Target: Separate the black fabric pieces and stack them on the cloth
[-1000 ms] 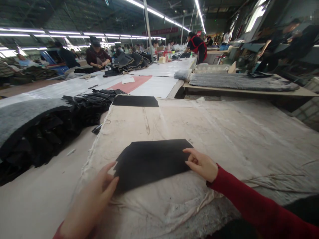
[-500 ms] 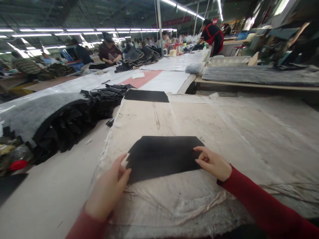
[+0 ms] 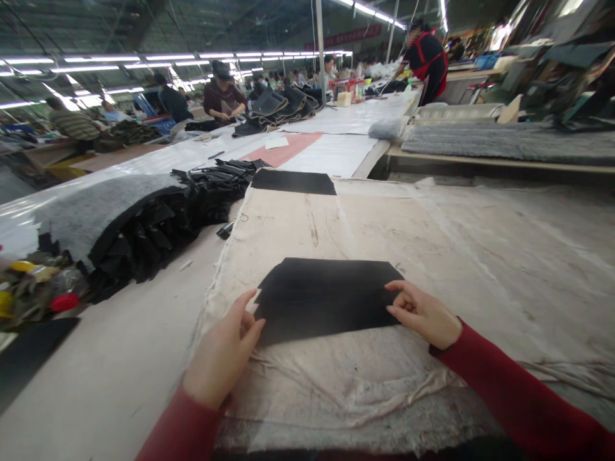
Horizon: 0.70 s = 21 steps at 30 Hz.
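A flat stack of black fabric pieces (image 3: 327, 296) lies on a worn beige cloth (image 3: 432, 243) that covers the table in front of me. My left hand (image 3: 225, 352) rests at the stack's left edge, fingers stretched along it and touching it. At the stack's right corner my right hand (image 3: 425, 314) has its fingers curled and pressed against the edge. Both my sleeves are red. A second black piece (image 3: 293, 182) lies flat at the far end of the beige cloth.
A long pile of black cut pieces (image 3: 158, 224) under grey felt (image 3: 91, 208) runs along the left. Small coloured items (image 3: 33, 288) sit at the far left. Grey padding (image 3: 504, 142) covers a table at the right. Several people work at the far tables.
The view has shifted so the stack sits further right and higher. Both hands have stayed at the stack's two ends, and my left hand has drawn closer to its edge.
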Motion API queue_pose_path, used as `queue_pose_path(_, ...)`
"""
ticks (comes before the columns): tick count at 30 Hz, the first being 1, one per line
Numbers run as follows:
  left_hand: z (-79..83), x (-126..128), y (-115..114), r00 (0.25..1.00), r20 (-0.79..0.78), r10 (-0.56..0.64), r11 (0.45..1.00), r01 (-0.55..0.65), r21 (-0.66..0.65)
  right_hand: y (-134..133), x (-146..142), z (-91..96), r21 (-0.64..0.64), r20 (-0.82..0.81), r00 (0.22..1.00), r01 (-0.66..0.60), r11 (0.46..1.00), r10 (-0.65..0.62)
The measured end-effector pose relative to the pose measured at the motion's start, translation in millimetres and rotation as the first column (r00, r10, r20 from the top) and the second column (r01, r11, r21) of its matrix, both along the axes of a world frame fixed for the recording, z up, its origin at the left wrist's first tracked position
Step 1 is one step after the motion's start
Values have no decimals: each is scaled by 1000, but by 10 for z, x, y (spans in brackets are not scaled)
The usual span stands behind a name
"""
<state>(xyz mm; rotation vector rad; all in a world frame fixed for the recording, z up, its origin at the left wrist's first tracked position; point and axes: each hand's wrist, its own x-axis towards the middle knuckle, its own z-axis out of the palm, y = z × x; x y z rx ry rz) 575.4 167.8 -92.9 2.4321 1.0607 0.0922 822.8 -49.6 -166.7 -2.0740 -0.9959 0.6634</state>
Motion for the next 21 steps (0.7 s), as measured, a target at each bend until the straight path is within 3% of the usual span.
queue_pose_path(16,-116,-15,94,998,-34,-50,998,51,45,9,7,30,27,-22,999,45,999,-44)
queue_pose_path(21,-101,12,109,990,-117,-79,995,85,49,17,10,41,9,21,999,37,999,-37)
